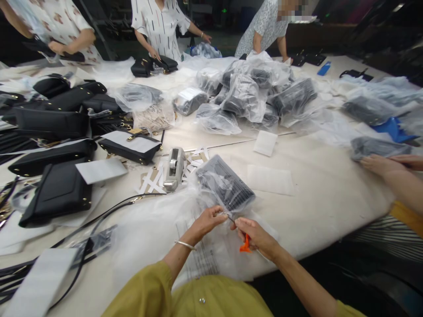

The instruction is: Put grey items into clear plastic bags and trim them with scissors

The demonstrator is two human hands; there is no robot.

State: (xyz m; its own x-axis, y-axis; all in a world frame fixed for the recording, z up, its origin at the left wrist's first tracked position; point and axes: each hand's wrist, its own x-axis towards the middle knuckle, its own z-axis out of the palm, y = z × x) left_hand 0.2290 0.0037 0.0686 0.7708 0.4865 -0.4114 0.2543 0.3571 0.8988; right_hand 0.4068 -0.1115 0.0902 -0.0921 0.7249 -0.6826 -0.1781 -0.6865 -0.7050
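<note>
While the left hand pinches film at the near end of the wrapped packet, thumb and finger about closed, exact spot blurred, the right hand curls tight round one orange-handled tool. Just one packet in work, twelve o'clock from the hands; probably light, firm inside, slippery outside, easily scuffed: hold by its long edges, not loose film. Black handbags, nine to ten o'clock, overlapping, no exact count. One tape dispenser, ten-thirty; paper strips beside it, too jumbled to count. Co-worker's hands, two o'clock, on one bagged item. One white square, one o'clock. Bagged pile, twelve, uncountable. Three people beyond, eleven to twelve.
</note>
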